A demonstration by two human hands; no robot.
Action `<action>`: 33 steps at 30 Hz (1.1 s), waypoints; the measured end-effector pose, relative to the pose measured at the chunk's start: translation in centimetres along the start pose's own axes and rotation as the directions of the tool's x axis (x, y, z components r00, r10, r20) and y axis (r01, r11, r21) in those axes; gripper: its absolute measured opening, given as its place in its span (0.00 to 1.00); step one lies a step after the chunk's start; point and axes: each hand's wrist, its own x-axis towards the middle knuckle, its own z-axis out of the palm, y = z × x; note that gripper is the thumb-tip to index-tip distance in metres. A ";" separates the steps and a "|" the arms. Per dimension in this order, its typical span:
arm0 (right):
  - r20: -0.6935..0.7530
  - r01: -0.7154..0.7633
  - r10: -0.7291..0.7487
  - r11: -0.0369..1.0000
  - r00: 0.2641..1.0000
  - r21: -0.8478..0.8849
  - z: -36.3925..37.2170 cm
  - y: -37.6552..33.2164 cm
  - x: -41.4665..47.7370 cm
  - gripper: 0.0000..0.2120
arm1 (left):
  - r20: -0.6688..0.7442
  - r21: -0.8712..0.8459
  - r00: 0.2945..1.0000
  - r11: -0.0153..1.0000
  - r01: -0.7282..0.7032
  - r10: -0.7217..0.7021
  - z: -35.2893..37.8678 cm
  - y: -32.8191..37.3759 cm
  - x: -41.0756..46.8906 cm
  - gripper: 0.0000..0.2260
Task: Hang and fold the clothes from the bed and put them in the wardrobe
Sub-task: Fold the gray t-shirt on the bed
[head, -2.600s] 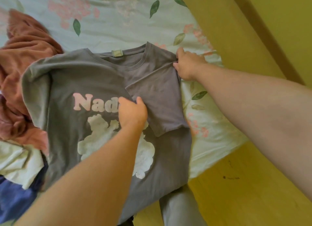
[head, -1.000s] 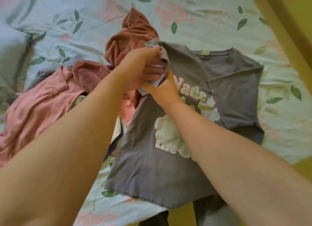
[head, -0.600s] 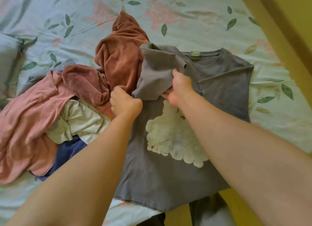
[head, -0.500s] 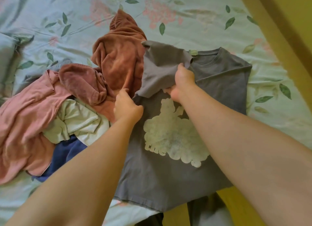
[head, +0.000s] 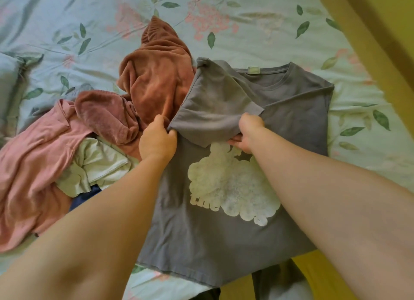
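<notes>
A grey T-shirt [head: 224,243] lies print-up on the bed [head: 268,30], collar pointing away, hem at the near edge; the left hand [head: 158,140] and right hand [head: 247,131] each pinch its folded-in sleeve [head: 215,106], a heap of clothes [head: 154,82] touching its left side

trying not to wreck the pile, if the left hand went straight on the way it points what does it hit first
Probably the rust-brown garment, bunched just beyond the left hand; the grey t-shirt sleeve it pinches lies right of that line, though depth is unclear.
</notes>
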 end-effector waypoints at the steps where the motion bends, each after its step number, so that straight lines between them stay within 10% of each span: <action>1: 0.018 -0.016 0.017 0.999 1.000 -0.028 -0.1 0.3 -0.3 0.13 | 0.031 0.002 0.999 0.999 0.038 -0.038 0.0 -0.4 0.2 0.04; 6: -0.172 0.046 -0.098 0.958 0.980 -0.282 0.0 -0.1 0.4 0.24 | 0.095 0.042 0.995 0.999 -0.004 0.000 -0.9 -0.4 0.7 0.09; 11: -0.082 0.348 -0.605 0.558 0.792 -0.753 0.4 -2.1 0.6 0.31 | -0.098 -0.052 0.990 0.993 -0.110 0.105 -2.2 4.5 4.0 0.09; 20: 0.236 0.470 -0.525 0.372 0.818 -0.801 0.7 -5.1 1.8 0.22 | 0.322 0.275 0.816 0.778 -0.566 0.480 -3.0 15.3 13.7 0.21; 28: 0.305 0.501 -0.495 0.329 0.813 -0.801 1.1 -7.7 3.3 0.18 | 0.408 0.399 0.859 0.786 -0.473 0.309 -5.5 20.6 15.9 0.14; 33: 0.336 0.524 -0.481 0.334 0.810 -0.784 1.8 -8.8 3.4 0.20 | 0.470 0.577 0.831 0.608 -0.545 0.298 -6.9 21.3 16.8 0.12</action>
